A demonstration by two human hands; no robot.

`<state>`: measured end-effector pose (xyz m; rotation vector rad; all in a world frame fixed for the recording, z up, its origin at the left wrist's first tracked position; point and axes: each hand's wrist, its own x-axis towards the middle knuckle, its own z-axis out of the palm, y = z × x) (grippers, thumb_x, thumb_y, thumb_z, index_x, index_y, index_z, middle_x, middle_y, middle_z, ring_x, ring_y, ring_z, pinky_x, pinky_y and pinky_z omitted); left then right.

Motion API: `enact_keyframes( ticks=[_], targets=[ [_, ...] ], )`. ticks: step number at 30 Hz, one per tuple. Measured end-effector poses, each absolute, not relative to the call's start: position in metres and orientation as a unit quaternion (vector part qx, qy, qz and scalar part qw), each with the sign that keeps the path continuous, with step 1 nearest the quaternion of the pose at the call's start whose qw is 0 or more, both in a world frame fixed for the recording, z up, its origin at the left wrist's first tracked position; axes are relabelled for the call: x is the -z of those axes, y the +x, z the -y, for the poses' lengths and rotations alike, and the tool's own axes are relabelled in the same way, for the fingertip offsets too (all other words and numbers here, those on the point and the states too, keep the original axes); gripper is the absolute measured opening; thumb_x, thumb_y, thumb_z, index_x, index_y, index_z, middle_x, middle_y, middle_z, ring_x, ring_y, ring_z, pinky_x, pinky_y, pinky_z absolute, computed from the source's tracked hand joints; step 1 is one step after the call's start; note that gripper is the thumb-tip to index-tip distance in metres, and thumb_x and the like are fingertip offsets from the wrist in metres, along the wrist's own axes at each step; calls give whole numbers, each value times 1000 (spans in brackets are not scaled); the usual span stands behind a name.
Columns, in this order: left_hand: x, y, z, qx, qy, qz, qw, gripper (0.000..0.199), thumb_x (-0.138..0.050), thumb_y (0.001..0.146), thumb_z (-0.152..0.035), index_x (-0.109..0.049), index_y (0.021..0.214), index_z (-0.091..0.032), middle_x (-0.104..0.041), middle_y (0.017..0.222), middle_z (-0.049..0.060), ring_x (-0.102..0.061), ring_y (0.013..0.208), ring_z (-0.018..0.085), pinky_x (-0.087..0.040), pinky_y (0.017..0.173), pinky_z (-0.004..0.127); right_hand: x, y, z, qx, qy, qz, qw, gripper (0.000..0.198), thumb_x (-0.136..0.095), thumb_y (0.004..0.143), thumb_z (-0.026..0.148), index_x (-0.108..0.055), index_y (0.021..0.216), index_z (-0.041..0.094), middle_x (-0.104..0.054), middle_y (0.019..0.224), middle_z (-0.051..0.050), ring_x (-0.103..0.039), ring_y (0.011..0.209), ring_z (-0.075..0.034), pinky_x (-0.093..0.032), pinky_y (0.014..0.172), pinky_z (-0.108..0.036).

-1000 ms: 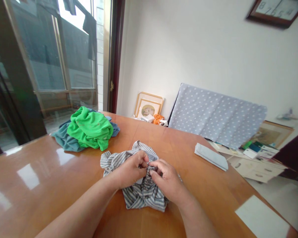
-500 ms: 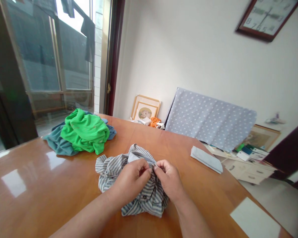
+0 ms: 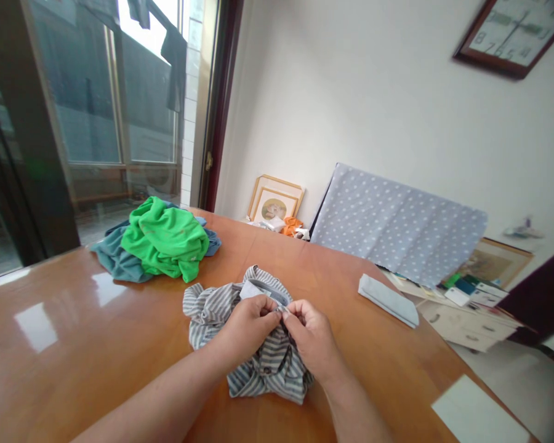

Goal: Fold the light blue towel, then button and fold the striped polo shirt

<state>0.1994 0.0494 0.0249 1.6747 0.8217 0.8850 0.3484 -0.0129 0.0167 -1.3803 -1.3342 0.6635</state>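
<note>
A grey-and-white striped shirt (image 3: 216, 306) lies bunched up on the wooden table in front of me. Its pale collar faces away from me, and a dark button shows low on the front. My left hand (image 3: 253, 323) pinches the shirt's edge by the collar between thumb and fingers. Close beside it, my right hand (image 3: 311, 332) pinches the other side of the same spot, the two thumbs almost meeting. The small piece between the fingertips is mostly hidden.
A pile of clothes topped by a green garment (image 3: 166, 240) lies at the table's far left. To the right are a folded grey cloth (image 3: 388, 299) and a white sheet (image 3: 480, 411) near the table edge. Beyond stands something under a dotted cover (image 3: 397, 221).
My fingertips have drawn slightly closer together at the collar. The whole view has shifted a little, so the surroundings sit further right. Both hands stay on the shirt.
</note>
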Motion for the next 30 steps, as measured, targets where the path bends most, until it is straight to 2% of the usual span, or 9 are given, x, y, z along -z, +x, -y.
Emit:
enact_keyframes(
  ticks=[8,13,23,27,30],
  targets=[
    [-20,200,-48,-366,631,-314,608,14,-61,78,-31,-61,78,-17,-64,71,1,-56,68,14,-43,63,24,-19,350,15,-384,-586,489,521,21,-60,88,38,-63,91,17,-64,64,1,-56,57,-12,-44,58,-23],
    [-22,197,-50,-350,621,-295,637,11,-60,78,-29,-60,81,-18,-65,72,0,-59,70,15,-45,65,26,-19,350,15,-419,-577,458,531,23,-63,85,40,-63,91,18,-65,61,1,-56,53,-11,-44,55,-22],
    [-29,194,-50,-336,581,-279,687,8,-61,75,-24,-60,80,-18,-60,68,-3,-56,67,13,-42,65,25,-18,351,15,-399,-583,471,528,21,-60,87,40,-61,89,19,-60,57,4,-51,51,-9,-39,52,-20],
    [-31,194,-51,-348,523,-253,736,16,-57,82,-31,-62,77,-17,-66,75,1,-60,72,16,-46,71,29,-21,352,15,-389,-587,475,528,23,-60,87,41,-61,88,19,-59,57,4,-51,53,-10,-40,53,-21],
    [-30,194,-53,-333,495,-243,765,16,-59,81,-31,-64,76,-16,-68,75,3,-62,72,17,-48,73,31,-23,351,16,-390,-582,482,526,23,-60,87,42,-61,88,19,-60,58,4,-52,54,-11,-41,55,-22]
  ],
)
